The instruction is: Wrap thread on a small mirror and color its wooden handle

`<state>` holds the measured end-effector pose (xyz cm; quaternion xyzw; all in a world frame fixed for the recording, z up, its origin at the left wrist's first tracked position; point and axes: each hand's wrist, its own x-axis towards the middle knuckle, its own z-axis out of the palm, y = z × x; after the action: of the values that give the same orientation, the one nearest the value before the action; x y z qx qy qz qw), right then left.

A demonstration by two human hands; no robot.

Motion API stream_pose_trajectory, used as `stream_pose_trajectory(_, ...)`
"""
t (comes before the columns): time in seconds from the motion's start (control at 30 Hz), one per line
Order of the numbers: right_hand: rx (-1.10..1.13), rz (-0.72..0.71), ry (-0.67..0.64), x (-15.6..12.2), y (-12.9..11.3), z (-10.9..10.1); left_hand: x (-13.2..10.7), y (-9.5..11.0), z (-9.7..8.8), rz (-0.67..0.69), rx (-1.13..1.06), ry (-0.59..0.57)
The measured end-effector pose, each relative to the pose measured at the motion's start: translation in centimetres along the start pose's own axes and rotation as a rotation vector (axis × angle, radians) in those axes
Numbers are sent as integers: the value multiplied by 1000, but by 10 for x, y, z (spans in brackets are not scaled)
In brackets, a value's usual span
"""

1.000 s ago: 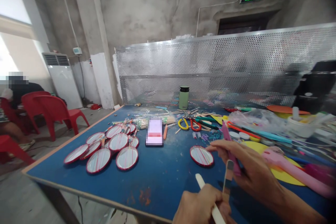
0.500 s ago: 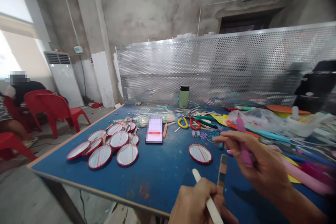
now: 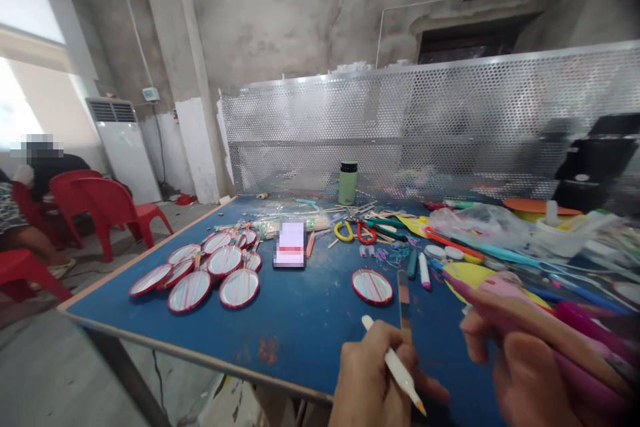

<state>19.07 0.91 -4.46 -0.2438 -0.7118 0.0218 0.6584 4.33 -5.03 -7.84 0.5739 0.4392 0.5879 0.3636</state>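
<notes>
My left hand [image 3: 373, 373] is closed at the bottom centre. Its fingers grip a white marker [image 3: 399, 370], orange nib pointing down to the right, and also a flat stick [image 3: 404, 300] painted in brown and dark bands. At the right, my right hand [image 3: 535, 353] is curled around a pink marker [image 3: 456, 283], partly blurred and hidden by the fingers. Just beyond my left hand lies a round white disc [image 3: 373, 286] with a red rim and pink streaks. A teal marker [image 3: 413, 263] and a white-and-magenta marker [image 3: 425, 271] rest nearby.
Several similar red-rimmed discs [image 3: 189, 291] lie grouped at the left. Behind stand a phone [image 3: 291, 245] and a green bottle [image 3: 348, 183]. Pliers [image 3: 366, 232], sticks and a plastic bag [image 3: 465, 223] clutter the back. A person sits near red chairs [image 3: 113, 203].
My right hand has moved right and down, uncovering the teal and white-and-magenta markers. The pink marker has tilted from upright. The white marker's orange nib now shows below my left hand.
</notes>
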Motion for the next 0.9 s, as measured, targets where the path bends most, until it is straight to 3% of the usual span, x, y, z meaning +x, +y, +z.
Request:
stream_pose_trajectory(0.07,24,160,88,-1,-1,5,1,0,2,-30,8,-7)
stream_pose_trajectory(0.2,-13,179,181,-11,-2,9,0,-5,1,-24,37,-45)
stream_pose_trajectory(0.47,-106,75,34,-21,-10,3,-7,-9,-6,32,29,-43)
stream_pose_trajectory(0.63,-97,153,6,-21,-12,2,-6,-11,-7,22,16,-35)
stream_pose_trajectory(0.9,-74,154,-1,-19,-18,6,-4,-4,-7,49,111,-12)
